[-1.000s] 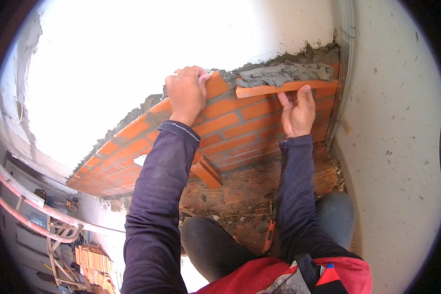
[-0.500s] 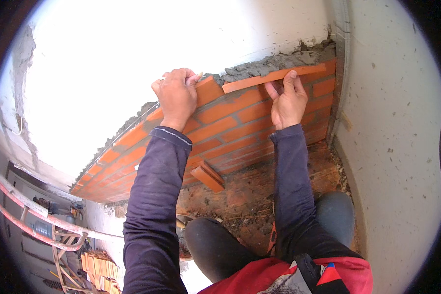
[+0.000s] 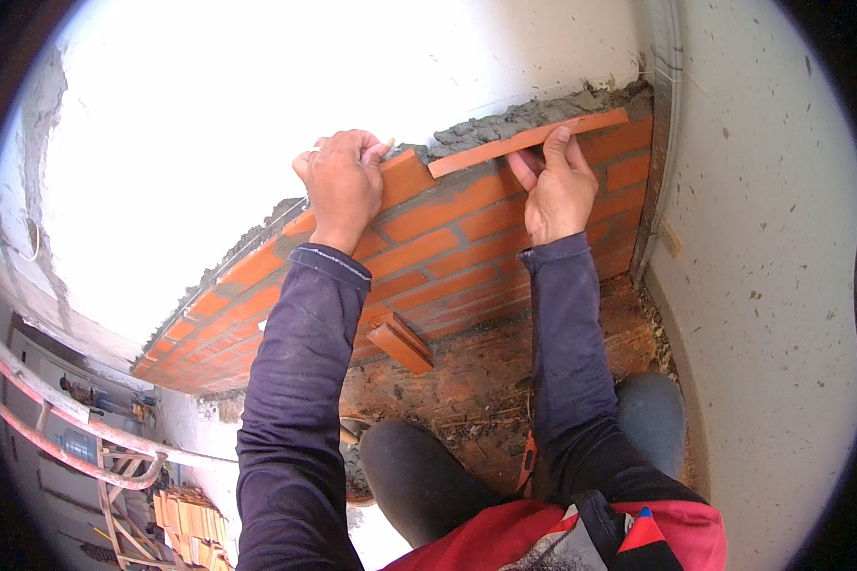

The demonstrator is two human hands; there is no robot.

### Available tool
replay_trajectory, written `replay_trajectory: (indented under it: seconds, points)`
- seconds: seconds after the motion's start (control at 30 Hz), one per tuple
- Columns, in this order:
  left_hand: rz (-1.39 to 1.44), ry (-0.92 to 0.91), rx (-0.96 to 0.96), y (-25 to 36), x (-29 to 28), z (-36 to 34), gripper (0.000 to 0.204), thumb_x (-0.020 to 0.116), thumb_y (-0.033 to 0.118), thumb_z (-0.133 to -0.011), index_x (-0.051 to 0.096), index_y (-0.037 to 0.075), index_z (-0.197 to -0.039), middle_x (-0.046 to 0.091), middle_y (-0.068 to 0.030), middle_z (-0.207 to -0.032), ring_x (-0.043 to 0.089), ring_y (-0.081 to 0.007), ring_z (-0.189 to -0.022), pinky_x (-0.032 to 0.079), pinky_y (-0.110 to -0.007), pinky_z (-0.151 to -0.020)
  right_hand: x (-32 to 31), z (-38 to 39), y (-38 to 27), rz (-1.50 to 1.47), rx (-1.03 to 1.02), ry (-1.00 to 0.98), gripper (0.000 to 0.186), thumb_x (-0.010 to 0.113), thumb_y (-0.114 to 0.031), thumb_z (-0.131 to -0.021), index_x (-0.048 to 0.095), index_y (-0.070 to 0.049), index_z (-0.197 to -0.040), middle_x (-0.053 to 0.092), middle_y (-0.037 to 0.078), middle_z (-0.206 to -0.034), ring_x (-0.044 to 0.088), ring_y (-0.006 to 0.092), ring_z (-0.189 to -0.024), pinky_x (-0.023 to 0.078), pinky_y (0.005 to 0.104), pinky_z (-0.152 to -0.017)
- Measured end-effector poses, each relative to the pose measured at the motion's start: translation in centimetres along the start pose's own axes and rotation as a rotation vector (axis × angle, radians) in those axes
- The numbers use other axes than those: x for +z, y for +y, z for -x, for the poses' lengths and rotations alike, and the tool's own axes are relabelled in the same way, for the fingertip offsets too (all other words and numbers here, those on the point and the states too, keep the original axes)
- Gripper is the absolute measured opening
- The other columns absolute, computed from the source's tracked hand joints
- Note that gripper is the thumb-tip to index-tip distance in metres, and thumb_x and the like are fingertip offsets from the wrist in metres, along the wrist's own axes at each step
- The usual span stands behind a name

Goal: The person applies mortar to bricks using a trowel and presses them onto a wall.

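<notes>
Two hands raised | left [image 3: 343, 186] grips brick [image 3: 402, 178] | right [image 3: 559, 190] pinches brick strip [image 3: 505, 148]

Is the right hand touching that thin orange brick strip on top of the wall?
Touching. In the head view, the right hand has its fingers pressed against the thin orange brick strip, which lies on the grey mortar.

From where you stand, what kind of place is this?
Most likely a building site, up at a height. An unfinished red brick wall carries wet grey mortar on top, a loose brick lies on the dusty floor, and stacked bricks show far below.
</notes>
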State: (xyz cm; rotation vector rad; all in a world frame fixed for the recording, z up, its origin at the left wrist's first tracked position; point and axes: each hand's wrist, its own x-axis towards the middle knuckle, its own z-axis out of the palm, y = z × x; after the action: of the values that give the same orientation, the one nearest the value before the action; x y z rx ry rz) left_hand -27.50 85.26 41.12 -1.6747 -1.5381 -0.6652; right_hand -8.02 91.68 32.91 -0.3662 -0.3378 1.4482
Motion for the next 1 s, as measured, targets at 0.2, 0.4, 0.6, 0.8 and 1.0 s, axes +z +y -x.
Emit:
replay_trajectory:
  seconds: [0.2,0.4,0.6,0.8,1.0]
  points:
    - [0.024,0.024,0.008,-0.2,0.1,-0.1,0.009,0.07,0.017,-0.085,0.067,0.011,-0.079,0.066,-0.0047,-0.076,0.057,-0.0233,-0.075,0.03,-0.039,-0.082,0.7,-0.1,0.0,0.018,0.018,0.015,0.04,0.05,-0.016,-0.103,0.045,0.005,-0.137,0.053,0.012,-0.119,0.058,0.0201,-0.088,0.059,0.043,-0.088]
    - [0.014,0.019,0.003,-0.4,0.1,-0.1,0.01,0.069,0.017,-0.086,0.067,0.011,-0.078,0.066,-0.0042,-0.076,0.057,-0.0231,-0.076,0.03,-0.039,-0.082,1.2,-0.3,-0.2,0.02,0.022,-0.034,0.041,0.047,-0.009,-0.102,0.039,0.007,-0.139,0.049,0.009,-0.106,0.053,0.0165,-0.082,0.059,0.0428,-0.089]
    - [0.019,0.017,-0.007,-0.4,0.4,0.1,0.009,0.069,0.017,-0.086,0.067,0.012,-0.079,0.065,-0.0039,-0.077,0.057,-0.023,-0.077,0.03,-0.039,-0.082,2.2,-1.2,-0.3,0.035,0.053,-0.048,0.02,0.048,-0.002,-0.099,0.048,0.007,-0.116,0.045,0.006,-0.094,0.048,0.0136,-0.074,0.058,0.0434,-0.089]
    - [0.026,0.019,0.034,-0.1,0.8,0.4,0.009,0.07,0.021,-0.086,0.067,0.013,-0.085,0.066,-0.0028,-0.079,0.058,-0.0223,-0.077,0.029,-0.04,-0.082,2.2,-1.3,-0.7,0.004,0.087,-0.066,0.019,0.047,0.004,-0.095,0.047,0.006,-0.114,0.044,0.008,-0.094,0.048,0.0148,-0.075,0.058,0.0441,-0.09]
    - [0.116,-0.004,0.122,2.2,1.3,-0.1,0.02,0.073,0.031,-0.085,0.067,0.013,-0.091,0.065,-0.0012,-0.079,0.059,-0.0219,-0.077,0.028,-0.041,-0.083,2.2,-1.1,-0.6,-0.025,0.09,-0.079,0.024,0.048,0.004,-0.093,0.046,0.006,-0.117,0.045,0.009,-0.098,0.049,0.0165,-0.081,0.057,0.0435,-0.091]
